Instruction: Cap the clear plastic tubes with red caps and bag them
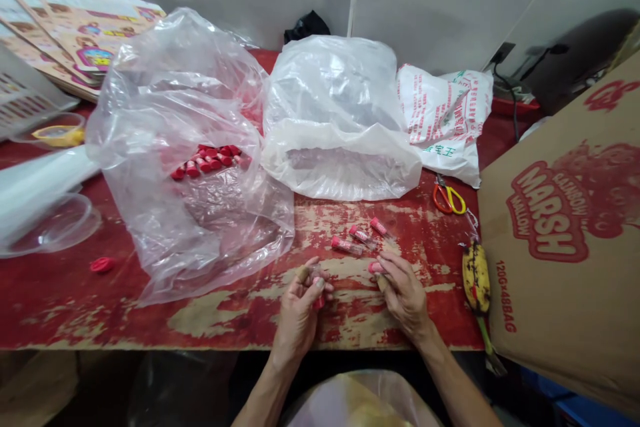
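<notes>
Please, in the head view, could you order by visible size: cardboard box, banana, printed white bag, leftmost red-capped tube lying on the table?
1. Cardboard box, cut off by the picture's edge
2. Printed white bag
3. Banana
4. Leftmost red-capped tube

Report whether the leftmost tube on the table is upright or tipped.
Tipped: the tube lies on its side on the table, red end pointing left.

"RAINBOW MARSH MALLOW", "120G×48BAG" on carton (565,293); "宝王" on bag (445,117)
</notes>
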